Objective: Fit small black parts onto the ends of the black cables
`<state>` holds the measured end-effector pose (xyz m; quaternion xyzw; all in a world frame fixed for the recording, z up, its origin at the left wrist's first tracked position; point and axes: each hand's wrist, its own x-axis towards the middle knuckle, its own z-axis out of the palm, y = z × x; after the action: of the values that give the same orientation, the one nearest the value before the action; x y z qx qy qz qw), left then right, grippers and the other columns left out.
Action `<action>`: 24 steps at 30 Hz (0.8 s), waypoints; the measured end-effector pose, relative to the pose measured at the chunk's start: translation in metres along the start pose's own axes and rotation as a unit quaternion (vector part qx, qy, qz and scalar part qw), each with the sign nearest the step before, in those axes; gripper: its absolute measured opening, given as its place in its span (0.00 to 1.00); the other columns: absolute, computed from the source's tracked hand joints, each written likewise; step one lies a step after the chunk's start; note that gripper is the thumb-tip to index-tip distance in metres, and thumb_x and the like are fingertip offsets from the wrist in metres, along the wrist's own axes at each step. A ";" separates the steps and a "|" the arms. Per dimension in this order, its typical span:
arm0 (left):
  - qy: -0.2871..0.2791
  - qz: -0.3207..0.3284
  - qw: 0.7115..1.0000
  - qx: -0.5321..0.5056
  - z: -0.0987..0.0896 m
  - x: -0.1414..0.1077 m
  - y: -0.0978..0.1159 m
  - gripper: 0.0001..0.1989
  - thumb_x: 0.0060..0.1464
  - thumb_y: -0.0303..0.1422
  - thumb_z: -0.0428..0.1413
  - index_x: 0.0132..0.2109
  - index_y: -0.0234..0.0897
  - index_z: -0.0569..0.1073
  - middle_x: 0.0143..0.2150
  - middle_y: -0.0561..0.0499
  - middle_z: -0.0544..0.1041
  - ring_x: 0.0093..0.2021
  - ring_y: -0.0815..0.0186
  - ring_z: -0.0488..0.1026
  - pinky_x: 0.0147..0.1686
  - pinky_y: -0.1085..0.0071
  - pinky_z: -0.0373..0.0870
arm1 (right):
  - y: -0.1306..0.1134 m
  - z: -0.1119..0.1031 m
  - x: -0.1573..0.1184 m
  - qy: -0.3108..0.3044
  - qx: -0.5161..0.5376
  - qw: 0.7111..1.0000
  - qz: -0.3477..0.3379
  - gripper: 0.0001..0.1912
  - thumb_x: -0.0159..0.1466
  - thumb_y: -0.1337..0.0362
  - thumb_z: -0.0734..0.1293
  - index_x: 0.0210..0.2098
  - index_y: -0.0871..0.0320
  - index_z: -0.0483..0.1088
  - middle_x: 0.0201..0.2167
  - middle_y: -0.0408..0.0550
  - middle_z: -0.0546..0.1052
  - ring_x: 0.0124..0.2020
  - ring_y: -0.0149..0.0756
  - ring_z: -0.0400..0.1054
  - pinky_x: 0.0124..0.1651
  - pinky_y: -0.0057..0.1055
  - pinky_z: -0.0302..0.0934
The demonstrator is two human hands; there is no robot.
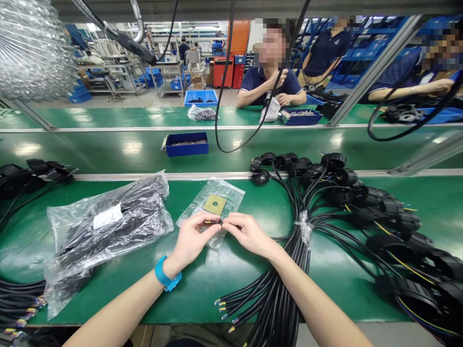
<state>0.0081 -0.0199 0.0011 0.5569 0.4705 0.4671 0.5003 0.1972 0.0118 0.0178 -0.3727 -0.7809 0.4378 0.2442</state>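
Observation:
Above the green bench, my left hand (190, 242) and my right hand (249, 234) meet with fingertips pinched. Between them is a small dark piece with a yellow wire (219, 221), mostly hidden by the fingers, so its exact kind is unclear. Both hands appear to grip it, one from each side. Just beyond lies a clear plastic bag (233, 193) with a yellowish square piece (215, 205) that has a round dark centre. Right of my right hand, a bundle of black cables (280, 284) is tied with clear wrap (304, 227), its stripped coloured ends pointing toward me.
Round black housings (376, 202) on cables spread across the right side. A large plastic bag of black parts (112, 231) lies left, beside more cables (21, 294). A blue bin of small metal parts (186, 144) stands beyond the rail. Black cords (226, 77) hang overhead; co-workers sit opposite.

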 end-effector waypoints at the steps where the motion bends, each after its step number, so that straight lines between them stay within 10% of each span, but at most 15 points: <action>1: -0.001 0.005 1.000 0.002 0.000 0.000 0.001 0.12 0.53 0.32 0.60 0.45 0.35 0.75 0.43 0.47 0.74 0.43 0.67 0.73 0.46 0.70 0.71 | -0.001 -0.001 0.000 0.000 -0.001 1.000 -0.003 0.15 0.69 0.60 0.58 0.31 0.61 0.67 0.29 0.43 0.67 0.33 0.26 0.60 0.37 0.26 0.52; 19: -0.027 0.033 0.998 -0.048 0.001 -0.004 0.007 0.23 0.54 0.28 0.59 0.57 0.36 0.66 0.44 0.47 0.73 0.45 0.67 0.71 0.51 0.68 0.67 | -0.006 -0.001 -0.004 0.017 0.069 0.997 -0.002 0.13 0.65 0.62 0.63 0.29 0.64 0.74 0.22 0.45 0.66 0.25 0.25 0.56 0.27 0.25 0.49; 24: 0.000 -0.012 0.999 -0.032 0.007 -0.009 0.007 0.26 0.54 0.34 0.59 0.58 0.37 0.61 0.43 0.47 0.72 0.40 0.68 0.71 0.45 0.69 0.69 | -0.008 -0.013 -0.003 0.148 0.113 0.983 0.006 0.10 0.61 0.61 0.67 0.34 0.64 0.74 0.28 0.48 0.72 0.28 0.27 0.63 0.30 0.24 0.55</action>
<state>0.0140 -0.0301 0.0073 0.5349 0.4621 0.4755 0.5237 0.2052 0.0130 0.0305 -0.4085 -0.6795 0.4644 0.3947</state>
